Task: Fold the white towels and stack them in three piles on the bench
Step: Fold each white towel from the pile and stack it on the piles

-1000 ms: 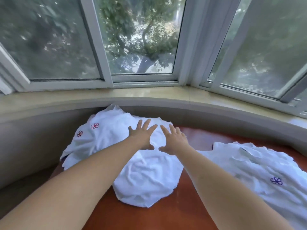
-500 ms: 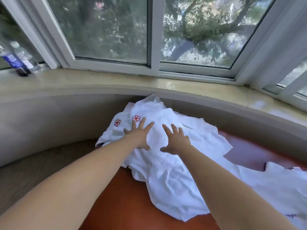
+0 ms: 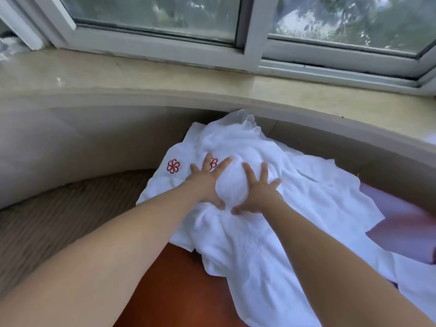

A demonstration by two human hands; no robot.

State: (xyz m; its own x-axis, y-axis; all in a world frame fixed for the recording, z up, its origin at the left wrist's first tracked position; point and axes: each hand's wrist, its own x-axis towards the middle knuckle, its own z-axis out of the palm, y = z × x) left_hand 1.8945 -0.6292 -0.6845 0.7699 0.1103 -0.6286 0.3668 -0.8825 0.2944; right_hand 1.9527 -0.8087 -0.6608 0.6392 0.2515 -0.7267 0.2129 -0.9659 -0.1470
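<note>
head | left hand [image 3: 204, 185], right hand [image 3: 256, 194] flat, fingers spread on white towels [image 3: 247, 232] (one red flower [image 3: 213, 163] half-covered)

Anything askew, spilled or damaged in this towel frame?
No spill or damage shows. The white towels lie crumpled and unfolded on the bench, one corner riding up against the wall under the sill. The left hand and right hand press flat on them.

White towels [image 3: 247, 244] with red embroidered flowers [image 3: 173, 166], reddish-brown bench [image 3: 174, 289], beige windowsill [image 3: 141, 76]
</note>
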